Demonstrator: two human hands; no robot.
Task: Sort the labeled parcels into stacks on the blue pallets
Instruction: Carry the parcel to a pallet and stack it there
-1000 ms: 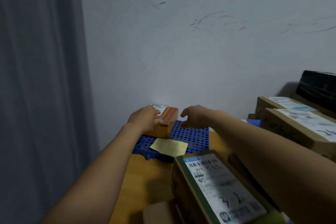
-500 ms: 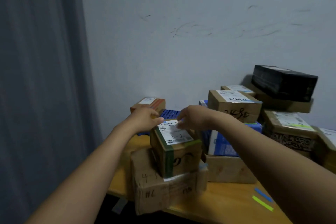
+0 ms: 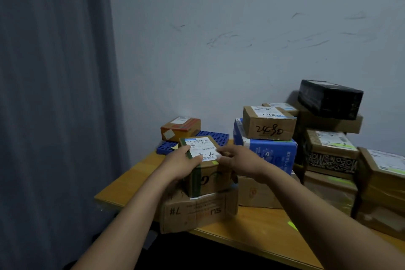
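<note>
- L hand (image 3: 183,165) & R hand (image 3: 237,161): each grasps a top edge of 3-2 parcel (image 3: 208,178), which sits atop #7 box (image 3: 197,212).
- Risk: #7 box seems to overhang table (image 3: 131,184) edge; a dragging lift could tip it off.

Probably storeroom: stacked labeled parcels (image 3: 269,124)

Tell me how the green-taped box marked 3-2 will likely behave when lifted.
The green-taped box is probably stiff: its cardboard edges look square. It seems light, being small between the left hand and right hand. Its tape may feel slippery.
</note>
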